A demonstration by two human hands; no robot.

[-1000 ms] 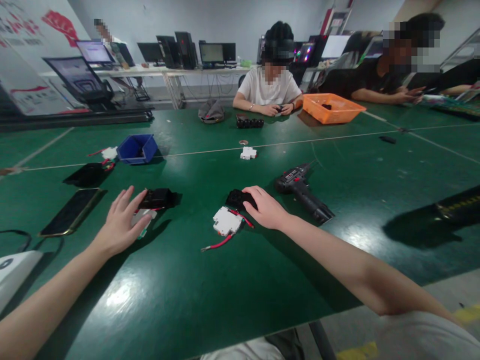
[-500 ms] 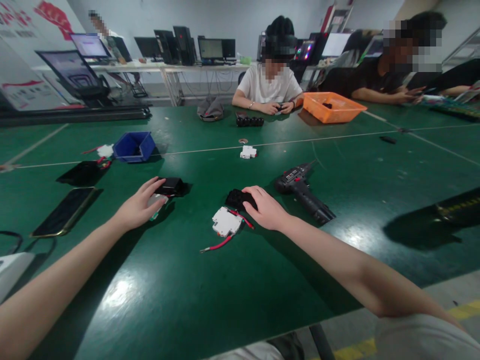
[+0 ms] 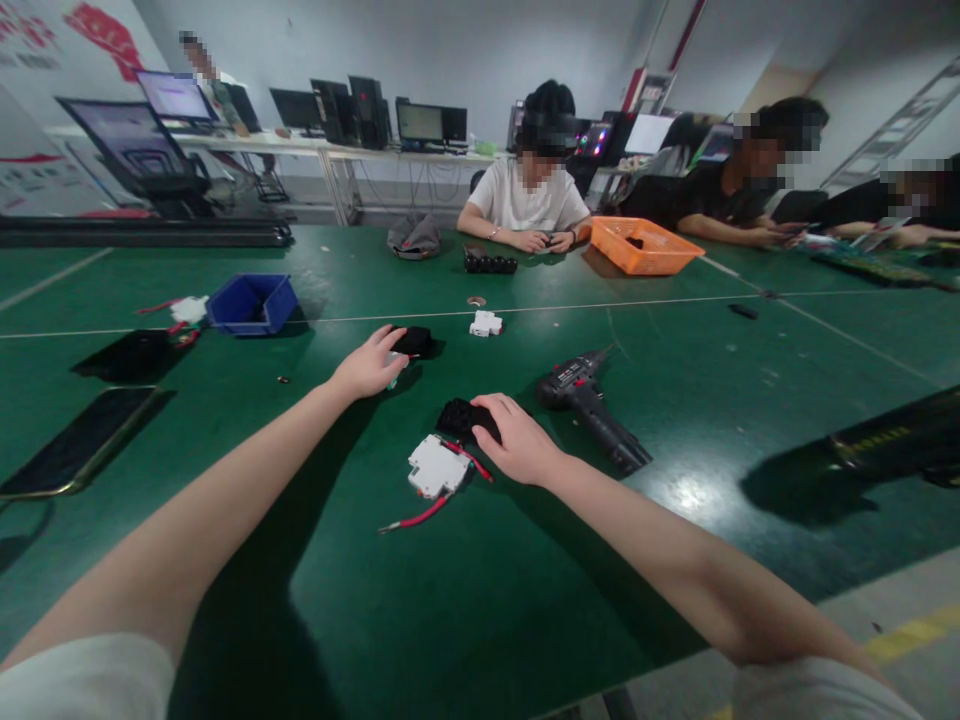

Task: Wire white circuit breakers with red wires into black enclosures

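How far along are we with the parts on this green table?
Nothing clearly looks finished: the white block-shaped module with red wires lies loose. In hand are a black box-shaped part at the left hand and a black ridged part at the right hand. The small white block sits unhandled; how much remains, I can't tell.

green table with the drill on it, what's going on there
The left hand is on a black part with a white piece; the right hand rests on another black part, beside a white module with red wires. The drill lies untouched. Across the table, a person handles something small.
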